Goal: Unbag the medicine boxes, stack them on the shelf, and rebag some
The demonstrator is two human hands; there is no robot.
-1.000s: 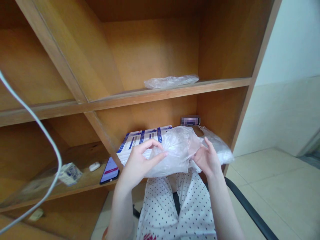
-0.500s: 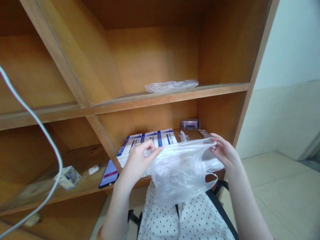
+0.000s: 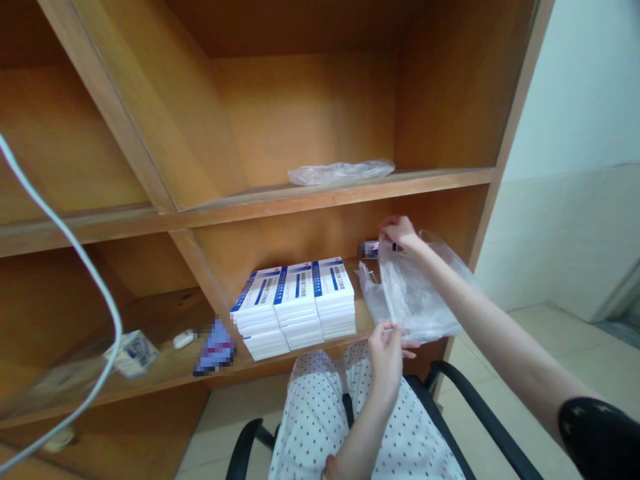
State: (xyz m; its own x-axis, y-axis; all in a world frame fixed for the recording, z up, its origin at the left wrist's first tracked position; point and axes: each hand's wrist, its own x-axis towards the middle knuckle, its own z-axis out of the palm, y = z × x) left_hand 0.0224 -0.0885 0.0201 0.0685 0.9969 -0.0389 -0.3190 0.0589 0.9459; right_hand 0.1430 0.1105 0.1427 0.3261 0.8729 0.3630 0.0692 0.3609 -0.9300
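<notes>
Thin plastic bag pinched at both ends, right of center

So the left hand is below and right of center in the frame, fingertips closed on the bag's lower left edge. The right hand is higher up, thumb and fingers nipped onto the top edge, with its forearm crossing in front of part of the bag. The bag hangs between them at the right end of the lower shelf.

Just left of it there's more crumpled plastic (can't tell if that's a second bag). A small dark device sits behind the right hand, partly blurred out. Left of all that, the white-and-blue boxes stand in three neat stacks side by side.

Further out, another clear bag lies flat on the upper shelf. Lower left has a small carton, a little white object and a pixelated phone, with a white cable curving down the left edge.
</notes>
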